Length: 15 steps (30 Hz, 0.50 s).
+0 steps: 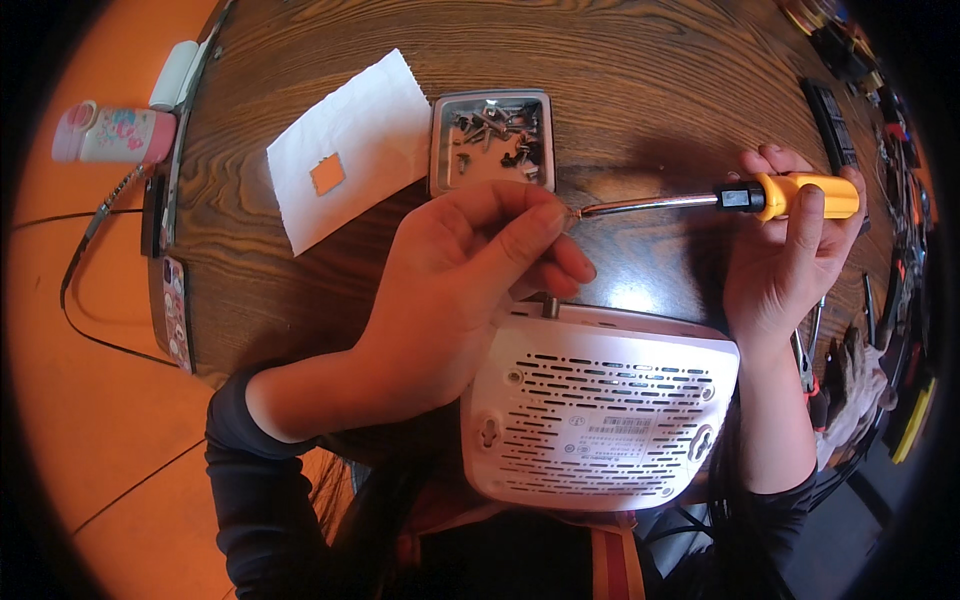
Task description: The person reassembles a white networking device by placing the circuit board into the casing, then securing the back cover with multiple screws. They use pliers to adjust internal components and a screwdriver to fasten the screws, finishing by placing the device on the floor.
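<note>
The screwdriver (720, 200) is gripped at its yellow handle by the raised right hand (790, 250), lying level, tip pointing left to the left hand (470, 280), whose fingers are pinched closed at the tip (anything held is hidden). The white router (600, 410) lies just below both.

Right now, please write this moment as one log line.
left hand: pinching screwdriver tip | right hand: gripping yellow screwdriver | white router: underside up | screw tray: behind

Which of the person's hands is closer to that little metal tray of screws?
Left. The left hand is just below the metal tray, fingertips almost at its lower edge. The right hand is far off to the tray's right, holding the yellow-handled screwdriver.
</note>
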Each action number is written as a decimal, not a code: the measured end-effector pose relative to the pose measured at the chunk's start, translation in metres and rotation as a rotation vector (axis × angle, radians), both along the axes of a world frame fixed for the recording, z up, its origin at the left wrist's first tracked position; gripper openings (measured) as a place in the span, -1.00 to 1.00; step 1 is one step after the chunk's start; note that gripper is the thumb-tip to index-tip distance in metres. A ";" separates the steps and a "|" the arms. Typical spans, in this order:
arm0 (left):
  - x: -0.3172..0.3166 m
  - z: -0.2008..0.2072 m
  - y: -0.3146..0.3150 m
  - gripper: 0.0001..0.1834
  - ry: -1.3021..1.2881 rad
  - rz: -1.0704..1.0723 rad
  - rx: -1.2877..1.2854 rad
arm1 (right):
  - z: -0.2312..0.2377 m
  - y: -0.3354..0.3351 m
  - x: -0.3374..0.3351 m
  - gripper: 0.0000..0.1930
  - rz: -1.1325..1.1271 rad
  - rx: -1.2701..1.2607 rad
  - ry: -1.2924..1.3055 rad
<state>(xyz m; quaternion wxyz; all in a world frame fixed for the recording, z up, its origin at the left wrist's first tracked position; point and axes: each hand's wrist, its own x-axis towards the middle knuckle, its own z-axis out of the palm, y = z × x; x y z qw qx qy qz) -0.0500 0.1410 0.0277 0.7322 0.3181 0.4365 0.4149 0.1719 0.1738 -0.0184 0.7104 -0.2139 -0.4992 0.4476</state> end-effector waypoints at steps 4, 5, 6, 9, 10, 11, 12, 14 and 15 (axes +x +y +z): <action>0.001 -0.005 -0.003 -0.83 -0.018 0.048 0.082 | 0.000 -0.001 0.001 -0.64 0.031 -0.004 -0.020; 0.000 -0.007 -0.003 -0.83 -0.048 0.054 0.106 | 0.000 -0.001 0.001 -0.66 0.049 0.027 -0.054; -0.001 -0.008 -0.004 -0.83 -0.078 0.059 0.130 | 0.000 -0.001 0.002 -0.66 0.094 0.049 -0.038; -0.001 -0.010 -0.007 -0.84 -0.106 0.085 0.170 | 0.000 -0.001 0.006 -0.65 0.129 0.115 -0.071; -0.001 -0.011 -0.007 -0.85 -0.091 0.092 0.166 | 0.000 -0.001 0.007 -0.65 0.088 0.144 -0.142; -0.001 -0.012 -0.008 -0.85 -0.093 0.098 0.174 | 0.000 0.000 0.008 -0.64 0.074 0.158 -0.179; -0.001 -0.012 -0.008 -0.85 -0.118 0.105 0.198 | 0.000 0.000 0.008 -0.63 0.067 0.154 -0.184; -0.001 -0.012 -0.009 -0.85 -0.107 0.113 0.184 | 0.002 0.000 0.010 -0.63 0.051 0.205 -0.254; 0.000 -0.013 -0.009 -0.85 -0.124 0.115 0.204 | 0.003 0.000 0.010 -0.62 0.055 0.217 -0.269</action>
